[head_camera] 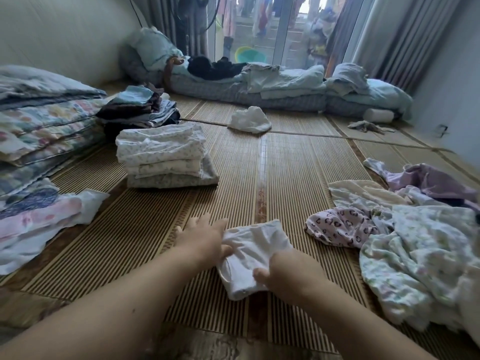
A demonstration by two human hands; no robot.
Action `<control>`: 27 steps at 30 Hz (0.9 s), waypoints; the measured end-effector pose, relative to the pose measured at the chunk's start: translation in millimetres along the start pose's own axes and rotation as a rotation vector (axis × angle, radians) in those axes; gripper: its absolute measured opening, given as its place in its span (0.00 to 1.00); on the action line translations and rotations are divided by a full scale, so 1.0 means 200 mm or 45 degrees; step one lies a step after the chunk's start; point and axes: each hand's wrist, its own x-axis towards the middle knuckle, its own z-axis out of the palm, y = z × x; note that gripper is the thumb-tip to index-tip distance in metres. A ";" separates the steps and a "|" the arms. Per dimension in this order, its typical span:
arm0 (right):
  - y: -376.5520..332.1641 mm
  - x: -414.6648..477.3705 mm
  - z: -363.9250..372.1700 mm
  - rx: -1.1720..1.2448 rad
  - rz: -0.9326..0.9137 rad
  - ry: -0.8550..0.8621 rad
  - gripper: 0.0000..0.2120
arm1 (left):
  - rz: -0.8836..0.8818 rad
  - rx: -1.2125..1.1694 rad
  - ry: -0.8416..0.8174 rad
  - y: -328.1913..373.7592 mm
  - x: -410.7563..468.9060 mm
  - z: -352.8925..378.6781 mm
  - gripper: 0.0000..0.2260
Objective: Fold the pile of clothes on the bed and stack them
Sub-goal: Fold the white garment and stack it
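Observation:
A small white garment (253, 252) lies partly folded on the striped bamboo mat (285, 172) in front of me. My left hand (205, 240) holds its left edge, thumb over the cloth and fingers spread toward the mat. My right hand (281, 268) grips its near right edge with curled fingers. The unfolded pile (415, 240) of floral, heart-print and purple clothes sprawls at the right. A neat stack of folded pale floral clothes (166, 157) stands at the centre left, and a stack of dark and blue folded clothes (140, 110) sits behind it.
Folded quilts (44, 131) are piled along the left wall, with floral cloth spilling near them. A crumpled white garment (250, 120) lies mid-mat. Bedding and pillows (272, 84) line the far edge before glass doors. A small grey cloth (368, 126) lies far right.

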 end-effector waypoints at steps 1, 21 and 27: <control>0.00 0.00 -0.02 0.069 0.027 0.026 0.22 | -0.050 0.000 0.038 0.00 -0.01 0.00 0.32; 0.05 0.15 -0.17 1.295 0.171 0.021 0.44 | 0.114 -1.234 -0.129 0.06 -0.10 0.00 0.31; -0.22 0.54 -0.59 1.331 -0.226 0.344 0.39 | 0.259 -1.294 0.269 -0.21 0.16 -0.53 0.26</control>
